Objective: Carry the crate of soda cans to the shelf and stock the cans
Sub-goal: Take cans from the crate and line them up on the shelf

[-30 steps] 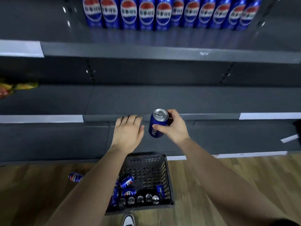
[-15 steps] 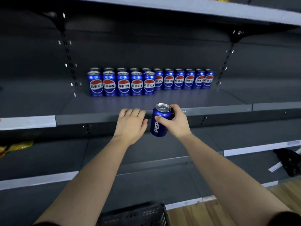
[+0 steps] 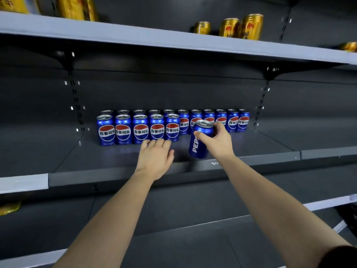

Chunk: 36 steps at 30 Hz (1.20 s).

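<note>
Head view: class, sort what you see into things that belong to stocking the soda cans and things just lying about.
Belongs to the job: held can in the right hand; left hand, flat by the stocked cans; their shelf.
Just lying about: gold cans on the shelf above; yellow packet, lower left.

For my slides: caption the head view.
Right hand holds a blue can at the shelf, right of the front row; left hand open.

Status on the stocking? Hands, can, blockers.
Right hand grips upright Pepsi can over the shelf front. Left hand open, fingertips by front row of Pepsi cans. Nothing blocks the slot right of that row.
</note>
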Tool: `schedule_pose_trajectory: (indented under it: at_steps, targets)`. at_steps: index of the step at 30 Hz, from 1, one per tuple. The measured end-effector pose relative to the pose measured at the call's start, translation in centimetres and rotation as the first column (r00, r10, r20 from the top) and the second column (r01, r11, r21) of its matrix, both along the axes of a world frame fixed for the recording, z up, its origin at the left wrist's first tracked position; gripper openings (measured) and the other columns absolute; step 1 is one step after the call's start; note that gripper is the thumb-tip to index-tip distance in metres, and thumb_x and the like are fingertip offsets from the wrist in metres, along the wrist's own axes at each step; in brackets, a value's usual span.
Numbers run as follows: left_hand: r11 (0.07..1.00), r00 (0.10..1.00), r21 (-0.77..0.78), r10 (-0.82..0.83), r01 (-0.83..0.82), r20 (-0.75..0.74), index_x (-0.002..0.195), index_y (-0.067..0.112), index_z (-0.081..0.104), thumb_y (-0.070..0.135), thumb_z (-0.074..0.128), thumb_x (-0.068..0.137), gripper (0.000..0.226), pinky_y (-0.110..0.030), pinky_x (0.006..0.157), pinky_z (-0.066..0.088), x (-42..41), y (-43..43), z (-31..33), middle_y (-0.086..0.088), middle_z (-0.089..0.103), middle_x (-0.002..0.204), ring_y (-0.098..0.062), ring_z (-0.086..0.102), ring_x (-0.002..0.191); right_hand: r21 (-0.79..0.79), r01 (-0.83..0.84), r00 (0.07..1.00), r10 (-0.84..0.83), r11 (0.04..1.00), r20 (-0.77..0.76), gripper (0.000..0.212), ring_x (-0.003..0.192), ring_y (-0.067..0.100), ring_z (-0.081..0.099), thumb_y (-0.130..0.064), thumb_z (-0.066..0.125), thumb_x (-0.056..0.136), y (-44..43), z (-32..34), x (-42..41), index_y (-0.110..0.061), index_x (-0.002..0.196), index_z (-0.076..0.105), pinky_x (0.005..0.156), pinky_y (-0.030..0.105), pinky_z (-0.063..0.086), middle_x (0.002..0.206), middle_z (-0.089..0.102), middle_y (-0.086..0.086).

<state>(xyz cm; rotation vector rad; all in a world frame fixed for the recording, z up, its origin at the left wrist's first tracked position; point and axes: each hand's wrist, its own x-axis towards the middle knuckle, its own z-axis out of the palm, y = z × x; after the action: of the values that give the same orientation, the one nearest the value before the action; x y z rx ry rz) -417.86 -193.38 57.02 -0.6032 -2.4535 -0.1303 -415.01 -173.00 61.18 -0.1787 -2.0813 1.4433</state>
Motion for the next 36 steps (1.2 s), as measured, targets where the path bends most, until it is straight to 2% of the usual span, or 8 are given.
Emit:
schedule_pose_trajectory:
  at_steps: [8,14,19,22,25,28,32,36]
  targets:
    - [0.995,0.995,0.026,0.097,-0.098,0.021,0.12,0.019,0.057,0.038,0.039,0.096,0.035,-0.038,0.094,0.033,-3.7,4.3,-1.1,0.0,0.065,0.112,-0.022,0.059,0.101,0.054,-0.073,0.997,0.07,0.996,0.042,0.062,0.095,0.003,0.063,-0.037,0.086,0.069,4.4,-0.8,-4.9,-0.02,0.121,0.057,0.091,0.037,0.055,0.102,0.065,-0.015]
    - [0.983,0.977,0.052,0.17,-0.178,0.125,0.124,0.023,0.053,0.044,0.032,0.097,0.04,-0.037,0.095,0.031,-5.6,6.1,-3.2,0.002,0.061,0.115,-0.02,0.055,0.106,0.041,-0.14,0.987,0.136,0.989,0.09,0.057,0.09,0.001,0.063,-0.039,0.086,0.069,6.2,-2.8,-7.5,-0.022,0.115,0.056,0.085,0.038,0.058,0.099,0.065,-0.015]
    - [0.981,0.976,0.094,0.157,-0.172,0.149,0.123,0.022,0.054,0.051,0.013,0.09,0.06,-0.038,0.097,0.031,-6.0,6.0,-3.9,0.002,0.059,0.116,-0.02,0.053,0.109,-0.016,-0.188,0.978,0.189,0.982,0.089,0.063,0.093,0.001,0.061,-0.041,0.086,0.069,6.5,-3.1,-8.5,-0.023,0.118,0.05,0.078,0.022,0.051,0.105,0.063,-0.014]
    - [0.98,0.979,0.094,0.161,-0.174,0.125,0.121,0.021,0.056,0.051,0.01,0.087,0.065,-0.037,0.097,0.029,-5.9,6.0,-4.0,0.002,0.06,0.115,-0.02,0.053,0.108,-0.088,-0.293,0.946,0.302,0.952,0.121,0.066,0.094,-0.005,0.06,-0.031,0.085,0.074,6.5,-3.8,-8.5,-0.025,0.121,0.039,0.072,0.012,0.046,0.108,0.061,-0.015]
    - [0.981,0.977,0.085,0.164,-0.176,0.133,0.121,0.021,0.056,0.052,0.011,0.087,0.065,-0.037,0.097,0.029,-5.8,6.0,-4.0,0.001,0.061,0.116,-0.021,0.054,0.108,-0.171,-0.427,0.872,0.454,0.888,0.183,0.069,0.105,0.01,0.061,-0.005,0.073,0.081,7.2,-5.2,-8.9,-0.022,0.132,0.029,0.078,0.018,0.049,0.115,0.061,-0.003]
    - [0.98,0.974,0.088,0.164,-0.179,0.156,0.124,0.02,0.055,0.051,0.018,0.09,0.059,-0.037,0.098,0.028,-5.7,6.1,-4.0,0.0,0.059,0.119,-0.023,0.052,0.11,-0.244,-0.427,0.858,0.475,0.871,0.197,0.067,0.097,0.011,0.057,0.007,0.057,0.08,7.8,-5.6,-9.5,-0.016,0.138,0.033,0.081,0.022,0.047,0.105,0.061,0.0]
    - [0.977,0.966,0.104,0.164,-0.187,0.198,0.128,0.018,0.053,0.045,0.034,0.096,0.046,-0.039,0.099,0.028,-5.7,6.1,-3.9,-0.003,0.057,0.122,-0.025,0.05,0.113,-0.206,-0.43,0.854,0.47,0.879,0.222,0.069,0.096,0.011,0.06,0.004,0.07,0.074,7.9,-6.0,-10.0,-0.013,0.135,0.041,0.073,0.019,0.048,0.112,0.063,0.0]
    - [0.976,0.966,0.096,0.172,-0.193,0.191,0.127,0.018,0.054,0.048,0.029,0.092,0.052,-0.04,0.099,0.029,-5.7,6.1,-4.1,-0.004,0.058,0.122,-0.026,0.051,0.111,-0.106,-0.404,0.879,0.418,0.909,0.229,0.081,0.105,0.009,0.06,-0.014,0.089,0.066,7.7,-6.4,-10.2,-0.018,0.132,0.043,0.086,0.026,0.053,0.116,0.062,-0.005]
